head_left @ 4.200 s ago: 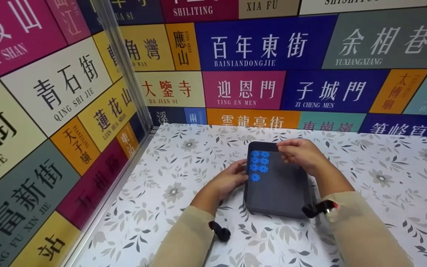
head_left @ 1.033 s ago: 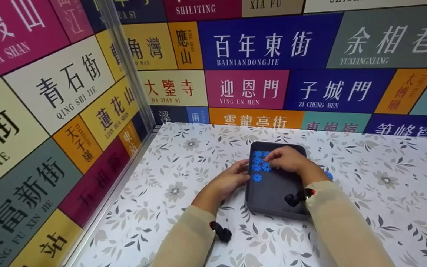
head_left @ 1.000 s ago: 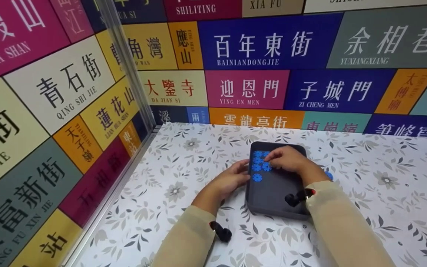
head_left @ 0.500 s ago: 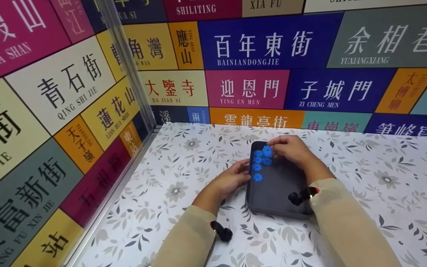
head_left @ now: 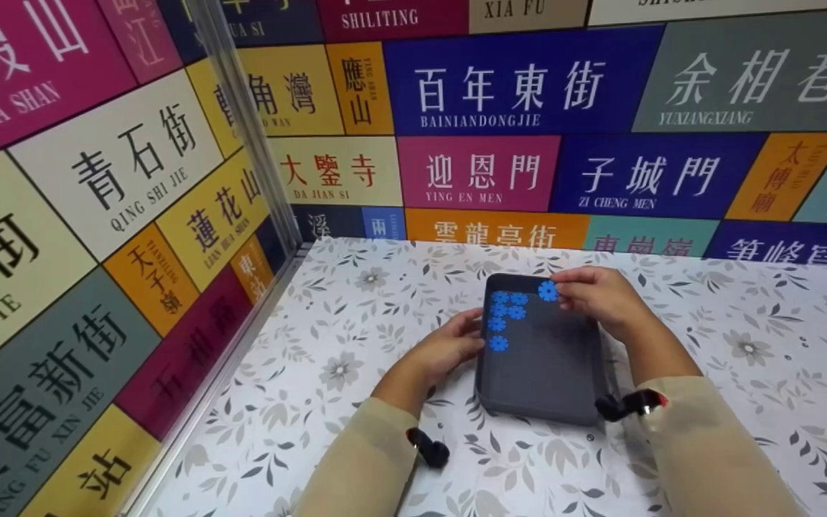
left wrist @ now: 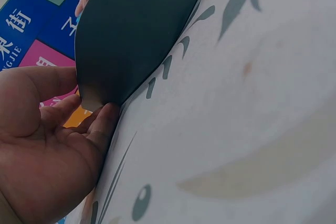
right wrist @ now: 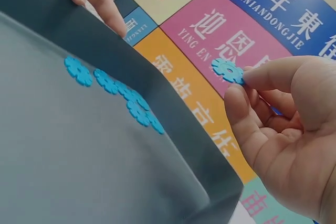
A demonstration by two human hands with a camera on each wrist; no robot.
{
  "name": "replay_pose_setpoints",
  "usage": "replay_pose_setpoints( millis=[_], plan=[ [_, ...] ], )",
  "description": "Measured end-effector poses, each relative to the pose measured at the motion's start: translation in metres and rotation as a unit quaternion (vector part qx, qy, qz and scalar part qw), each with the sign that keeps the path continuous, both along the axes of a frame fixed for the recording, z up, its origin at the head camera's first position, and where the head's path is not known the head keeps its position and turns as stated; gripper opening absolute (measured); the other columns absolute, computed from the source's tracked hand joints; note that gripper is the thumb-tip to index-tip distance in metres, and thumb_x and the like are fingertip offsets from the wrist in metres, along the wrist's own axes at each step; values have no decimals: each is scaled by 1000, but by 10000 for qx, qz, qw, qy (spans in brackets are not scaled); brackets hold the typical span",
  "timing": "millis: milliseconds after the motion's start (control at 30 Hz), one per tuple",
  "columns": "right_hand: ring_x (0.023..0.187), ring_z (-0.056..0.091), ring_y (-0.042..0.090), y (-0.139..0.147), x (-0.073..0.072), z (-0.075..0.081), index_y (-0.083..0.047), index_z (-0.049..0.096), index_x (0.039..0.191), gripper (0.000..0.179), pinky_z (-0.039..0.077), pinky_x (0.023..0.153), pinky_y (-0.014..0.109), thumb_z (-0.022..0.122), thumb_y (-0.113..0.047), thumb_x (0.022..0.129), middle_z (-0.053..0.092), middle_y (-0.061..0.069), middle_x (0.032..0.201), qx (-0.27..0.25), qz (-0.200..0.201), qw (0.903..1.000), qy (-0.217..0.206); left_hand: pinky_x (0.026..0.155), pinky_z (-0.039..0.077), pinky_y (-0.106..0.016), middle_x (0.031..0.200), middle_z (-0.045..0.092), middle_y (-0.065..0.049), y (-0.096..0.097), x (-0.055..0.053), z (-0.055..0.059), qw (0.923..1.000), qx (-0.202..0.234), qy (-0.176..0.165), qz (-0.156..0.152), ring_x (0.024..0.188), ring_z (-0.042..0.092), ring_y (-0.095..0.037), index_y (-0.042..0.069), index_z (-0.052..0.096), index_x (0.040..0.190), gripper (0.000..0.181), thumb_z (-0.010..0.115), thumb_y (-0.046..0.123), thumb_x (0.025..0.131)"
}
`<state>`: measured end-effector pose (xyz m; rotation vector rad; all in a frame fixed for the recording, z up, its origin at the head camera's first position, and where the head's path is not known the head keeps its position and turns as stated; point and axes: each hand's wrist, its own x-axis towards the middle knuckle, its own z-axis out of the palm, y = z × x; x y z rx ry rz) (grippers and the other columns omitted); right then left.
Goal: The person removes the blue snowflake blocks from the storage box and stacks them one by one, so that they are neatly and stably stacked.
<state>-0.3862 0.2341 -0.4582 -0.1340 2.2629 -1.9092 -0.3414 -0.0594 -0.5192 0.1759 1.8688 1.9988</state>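
My right hand (head_left: 599, 300) pinches a blue snowflake building disc (head_left: 548, 291) between thumb and fingertips, above the far right part of a dark grey tray (head_left: 543, 380). In the right wrist view the held disc (right wrist: 228, 70) is tilted beside the tray's wall. Several like discs (head_left: 500, 309) lie flat in the tray's far left, in a longer left column and a shorter right one. My left hand (head_left: 449, 345) holds the tray's left wall. In the left wrist view its thumb (left wrist: 107, 119) lies low against the outer wall, with a finger at the rim.
The tray stands on a table covered in white leaf-and-flower cloth (head_left: 342, 431). Behind the table rises a wall of coloured street-name panels (head_left: 478, 172), and another such panel wall (head_left: 133, 165) stands at the left. A metal post (head_left: 241, 122) marks their corner.
My right hand has taken a disc from the right column and carried it up and rightward. A disc seen on the cloth right of the tray is now hidden. My left hand stays put.
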Motion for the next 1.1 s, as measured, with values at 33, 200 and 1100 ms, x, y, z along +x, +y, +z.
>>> replay_pose_setpoints(
  millis=[33,200,1100],
  plan=[
    [79,72,7,2,2,0,5,69,133,38,65,81,23,73,-17,102,77,-12,93,40,-10,10000,14,128,42,-45,168,45,-16,0,0,0,10000,7,5,-2,156,46,-29,14,40,165,69,57,-3,101],
    [83,73,7,18,12,-3,-5,77,125,26,64,79,22,72,-18,103,77,-14,96,-49,-114,9999,100,129,41,-45,169,44,-16,-1,-1,-1,10000,-12,20,-26,157,45,-29,14,39,166,69,57,-2,101],
    [84,68,3,125,30,-47,-15,79,121,21,63,78,21,65,-20,107,74,-16,92,789,-366,9951,-462,128,41,-46,169,44,-15,0,0,0,9999,-98,-10,55,156,46,-30,15,42,164,66,58,-1,102]
  ],
)
